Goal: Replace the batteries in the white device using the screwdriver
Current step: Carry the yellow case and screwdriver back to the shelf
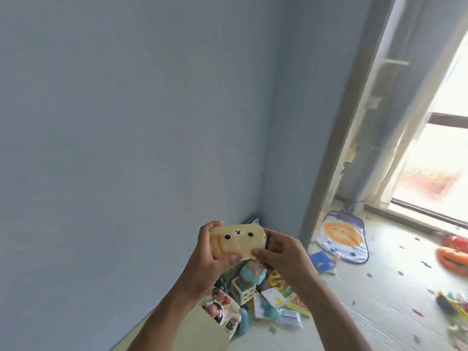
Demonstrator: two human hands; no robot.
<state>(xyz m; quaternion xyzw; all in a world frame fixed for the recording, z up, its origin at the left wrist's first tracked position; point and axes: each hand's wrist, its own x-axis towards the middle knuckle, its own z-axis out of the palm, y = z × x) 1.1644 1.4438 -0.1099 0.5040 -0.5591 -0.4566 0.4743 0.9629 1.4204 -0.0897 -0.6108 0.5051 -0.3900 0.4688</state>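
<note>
I hold a cream-coloured device with a bear face (238, 240) up in front of a blue wall, its face turned toward me. My left hand (212, 252) grips its left end, thumb across the lower front. My right hand (281, 257) pinches the device's lower right corner with the thumb. That hand also holds a thin dark tool that looks like the screwdriver (266, 245); it runs down between the fingers, tip near the heap of toys. Its handle is hidden in the hand. No batteries are visible.
Below my hands lies a heap of toys and picture cards (268, 297) in the room corner. A lion-print mat (344, 238) and orange inflatable toys (453, 252) lie on the pale floor to the right. A bright balcony door (435, 158) stands at the right.
</note>
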